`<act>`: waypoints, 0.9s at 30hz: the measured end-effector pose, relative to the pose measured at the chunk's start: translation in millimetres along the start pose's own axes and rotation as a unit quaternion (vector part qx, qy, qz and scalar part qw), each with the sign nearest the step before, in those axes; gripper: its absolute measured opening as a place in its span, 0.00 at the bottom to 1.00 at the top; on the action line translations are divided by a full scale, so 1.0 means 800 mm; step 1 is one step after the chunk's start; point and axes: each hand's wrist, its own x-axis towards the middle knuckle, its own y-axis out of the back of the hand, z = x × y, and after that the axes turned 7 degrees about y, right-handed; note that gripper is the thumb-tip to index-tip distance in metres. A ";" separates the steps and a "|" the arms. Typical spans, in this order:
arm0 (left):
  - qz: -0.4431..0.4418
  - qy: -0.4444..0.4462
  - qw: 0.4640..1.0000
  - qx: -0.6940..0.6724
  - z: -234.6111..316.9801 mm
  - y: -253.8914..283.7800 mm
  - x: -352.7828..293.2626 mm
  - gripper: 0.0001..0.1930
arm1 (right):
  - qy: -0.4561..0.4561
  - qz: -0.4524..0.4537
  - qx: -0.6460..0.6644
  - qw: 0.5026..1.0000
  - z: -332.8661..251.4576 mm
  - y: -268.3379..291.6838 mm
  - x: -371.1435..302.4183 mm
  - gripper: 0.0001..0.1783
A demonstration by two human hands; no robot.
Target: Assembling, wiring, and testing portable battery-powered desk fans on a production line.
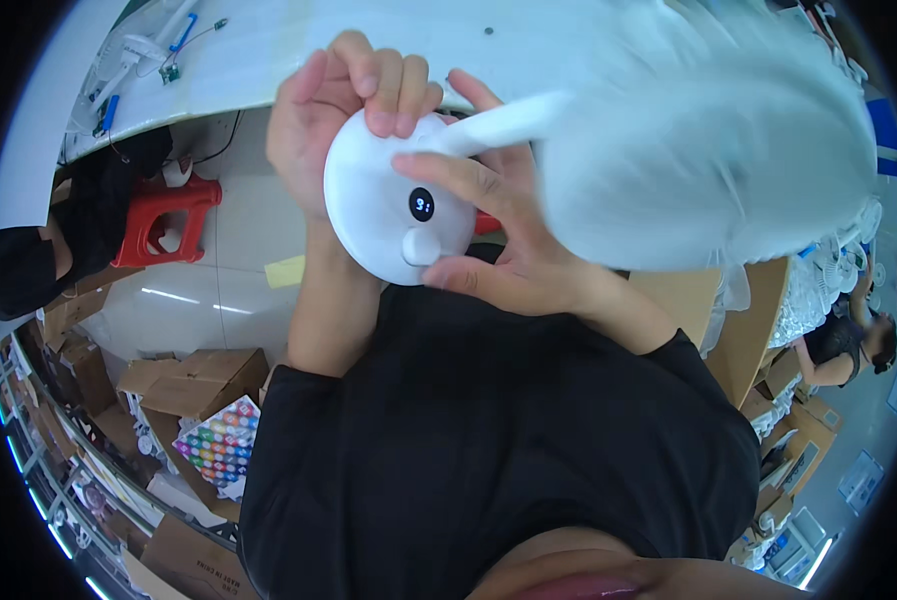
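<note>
Both of my hands hold a white desk fan by its round base [368, 215], over the near edge of the table. On the base sit a small dark oval display [422, 204] with lit digits and a round white knob [421, 247]. My left hand [353, 95] curls its fingers over the base's far rim. My right hand [513, 215] grips the base from the right, with its thumb by the knob and one finger across the face; other fingers are behind the stem. The white stem [503, 122] leads right to the fan head [708, 150], which is large and smeared by motion.
A white table [368, 40] spans the far side, with white fan parts [133, 55] and wired circuit pieces at its left. A red stool [173, 220] and cardboard boxes [198, 385] stand on the left. Another person [833, 345] is at the far right, near more boxes.
</note>
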 end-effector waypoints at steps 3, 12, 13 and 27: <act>0.062 0.009 0.988 -0.143 -0.016 0.012 0.001 0.15 | -0.028 0.055 0.049 0.997 0.000 -0.002 -0.006 0.37; 0.209 0.066 0.968 -0.124 -0.034 0.059 0.005 0.09 | -0.060 0.148 0.026 0.987 -0.002 0.010 -0.009 0.27; 0.186 0.058 0.975 -0.111 -0.036 0.064 0.008 0.08 | -0.086 0.149 0.042 0.984 -0.001 0.011 -0.007 0.26; 0.225 0.067 0.925 0.299 -0.026 0.071 0.068 0.12 | -0.104 0.135 0.045 0.984 0.104 0.065 0.048 0.17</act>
